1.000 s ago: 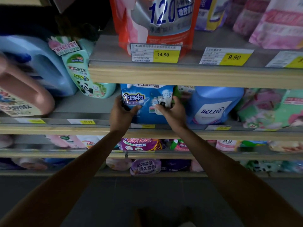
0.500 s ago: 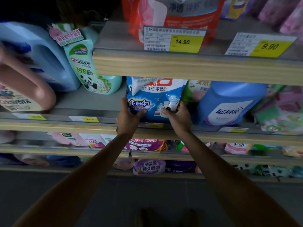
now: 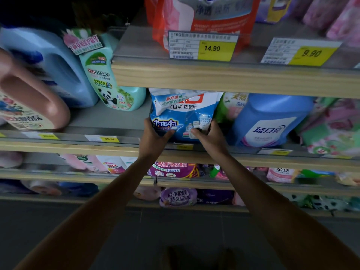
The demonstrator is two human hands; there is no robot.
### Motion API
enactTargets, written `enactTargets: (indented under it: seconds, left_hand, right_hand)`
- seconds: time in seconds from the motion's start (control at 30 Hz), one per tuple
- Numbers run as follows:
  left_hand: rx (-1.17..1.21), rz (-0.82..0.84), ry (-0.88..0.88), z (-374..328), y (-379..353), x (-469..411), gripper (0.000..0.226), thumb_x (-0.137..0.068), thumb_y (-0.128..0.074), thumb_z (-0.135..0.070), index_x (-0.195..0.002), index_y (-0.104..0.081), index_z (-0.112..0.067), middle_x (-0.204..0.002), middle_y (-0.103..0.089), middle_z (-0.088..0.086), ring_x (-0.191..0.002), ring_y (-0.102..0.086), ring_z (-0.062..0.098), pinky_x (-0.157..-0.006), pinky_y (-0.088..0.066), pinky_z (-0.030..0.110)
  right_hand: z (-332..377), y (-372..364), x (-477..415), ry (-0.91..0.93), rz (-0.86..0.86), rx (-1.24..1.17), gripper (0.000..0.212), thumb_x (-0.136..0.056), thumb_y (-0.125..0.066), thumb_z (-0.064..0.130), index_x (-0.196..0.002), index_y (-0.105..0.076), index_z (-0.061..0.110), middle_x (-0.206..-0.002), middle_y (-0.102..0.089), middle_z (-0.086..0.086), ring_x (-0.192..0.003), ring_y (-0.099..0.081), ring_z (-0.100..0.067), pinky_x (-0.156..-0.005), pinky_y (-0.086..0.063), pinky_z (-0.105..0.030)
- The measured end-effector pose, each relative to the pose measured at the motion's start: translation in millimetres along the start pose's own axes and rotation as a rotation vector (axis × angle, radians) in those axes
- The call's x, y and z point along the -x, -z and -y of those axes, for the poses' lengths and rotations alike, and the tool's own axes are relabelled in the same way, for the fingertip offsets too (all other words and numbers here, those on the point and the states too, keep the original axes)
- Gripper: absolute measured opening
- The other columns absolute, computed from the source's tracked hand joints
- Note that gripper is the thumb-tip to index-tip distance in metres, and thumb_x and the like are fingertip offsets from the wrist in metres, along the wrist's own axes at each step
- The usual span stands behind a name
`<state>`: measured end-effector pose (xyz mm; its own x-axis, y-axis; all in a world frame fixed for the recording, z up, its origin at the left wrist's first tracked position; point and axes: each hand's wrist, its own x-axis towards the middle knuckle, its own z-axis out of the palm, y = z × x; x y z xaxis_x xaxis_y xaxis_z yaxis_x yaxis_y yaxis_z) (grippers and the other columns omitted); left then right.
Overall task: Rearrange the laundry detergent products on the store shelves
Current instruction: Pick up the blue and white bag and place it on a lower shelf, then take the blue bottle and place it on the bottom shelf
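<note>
Wooden-edged shelf (image 3: 233, 78), glossy crinkled detergent pouch (image 3: 183, 112)

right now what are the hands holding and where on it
Both hands hold the blue and white detergent powder bag at its bottom corners: left hand on the lower left, right hand on the lower right.

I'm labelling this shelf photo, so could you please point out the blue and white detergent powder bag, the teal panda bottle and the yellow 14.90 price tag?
blue and white detergent powder bag (image 3: 185, 112): head view, front panel.
teal panda bottle (image 3: 101, 78): head view, label.
yellow 14.90 price tag (image 3: 214, 49): head view, price figure.
</note>
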<state>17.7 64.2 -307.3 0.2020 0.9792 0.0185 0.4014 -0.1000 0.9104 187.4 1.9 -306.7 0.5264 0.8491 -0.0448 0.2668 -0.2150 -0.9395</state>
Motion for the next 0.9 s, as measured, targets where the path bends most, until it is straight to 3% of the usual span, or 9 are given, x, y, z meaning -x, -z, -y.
enactTargets:
  seconds: [0.13,0.2,0.27,0.33,0.4,0.53,0.7,0.9]
  left_hand:
    - [-0.009,-0.043,0.05,-7,-3,11,0.065,-0.078,-0.074,-0.035,-0.126,-0.038,-0.009,-0.124,-0.056,0.009,-0.113,-0.058,0.024,-0.091,-0.052,0.049]
    - [-0.016,-0.113,0.024,-10,-7,27,0.069,-0.079,-0.074,-0.031,-0.131,-0.036,-0.006,-0.129,-0.047,0.012,-0.121,-0.05,0.024,-0.099,-0.047,0.042]
    - [-0.088,-0.177,-0.05,-12,-13,47,0.068,-0.08,-0.073,-0.026,-0.131,-0.035,-0.002,-0.129,-0.04,0.016,-0.123,-0.043,0.026,-0.1,-0.04,0.032]
    - [-0.149,-0.157,-0.132,-15,-22,65,0.063,-0.081,-0.072,-0.023,-0.129,-0.037,-0.002,-0.126,-0.04,0.018,-0.122,-0.042,0.028,-0.101,-0.04,0.036]
    - [-0.196,-0.085,-0.237,-21,-31,75,0.057,-0.083,-0.07,-0.022,-0.127,-0.04,-0.001,-0.125,-0.044,0.018,-0.12,-0.044,0.028,-0.099,-0.043,0.042]
    - [-0.441,0.054,-0.437,-43,-52,69,0.052,-0.084,-0.066,-0.029,-0.126,-0.047,-0.007,-0.126,-0.052,0.012,-0.117,-0.05,0.025,-0.095,-0.045,0.037]
    - [-0.709,0.122,-0.656,-70,-90,58,0.067,-0.083,-0.06,-0.048,-0.135,-0.044,-0.009,-0.135,-0.052,0.009,-0.124,-0.049,0.027,-0.104,-0.037,0.039]
    - [-0.74,0.05,-0.63,-96,-139,53,0.091,-0.076,-0.065,-0.056,-0.144,-0.03,-0.005,-0.139,-0.05,0.017,-0.124,-0.051,0.033,-0.102,-0.041,0.046]
  right_hand:
    - [0,5,7,0.035,0.036,0.007,0.042,-0.084,-0.069,0.025,-0.12,-0.051,0.015,-0.105,-0.058,0.008,-0.08,-0.052,0.01,-0.06,-0.039,0.0]
    - [1,9,13,0.066,0.047,0.026,0.041,-0.084,-0.069,0.025,-0.12,-0.051,0.013,-0.106,-0.061,0.002,-0.082,-0.054,0.007,-0.062,-0.041,-0.001]
    - [2,15,19,0.084,0.045,0.057,0.041,-0.084,-0.068,0.027,-0.119,-0.053,0.011,-0.111,-0.064,-0.004,-0.093,-0.061,-0.009,-0.078,-0.049,-0.018]
    - [0,23,26,0.088,0.037,0.069,0.041,-0.086,-0.065,0.029,-0.121,-0.055,0.01,-0.118,-0.063,-0.007,-0.106,-0.061,-0.017,-0.089,-0.051,-0.033]
    - [-5,35,33,0.129,-0.013,0.101,0.038,-0.088,-0.063,0.027,-0.12,-0.056,0.008,-0.118,-0.064,-0.008,-0.108,-0.061,-0.019,-0.09,-0.051,-0.034]
    - [-18,71,45,0.327,-0.15,0.429,0.025,-0.089,-0.061,0.029,-0.103,-0.065,0.009,-0.094,-0.072,-0.006,-0.086,-0.067,-0.019,-0.072,-0.055,-0.037]
    - [-30,127,52,0.42,-0.33,0.739,0.025,-0.086,-0.057,0.036,-0.081,-0.066,0.013,-0.077,-0.07,-0.005,-0.071,-0.066,-0.024,-0.055,-0.051,-0.031]
    - [-45,191,40,0.36,-0.475,0.845,0.038,-0.083,-0.05,0.043,-0.081,-0.065,0.009,-0.074,-0.068,-0.011,-0.067,-0.067,-0.031,-0.051,-0.05,-0.032]
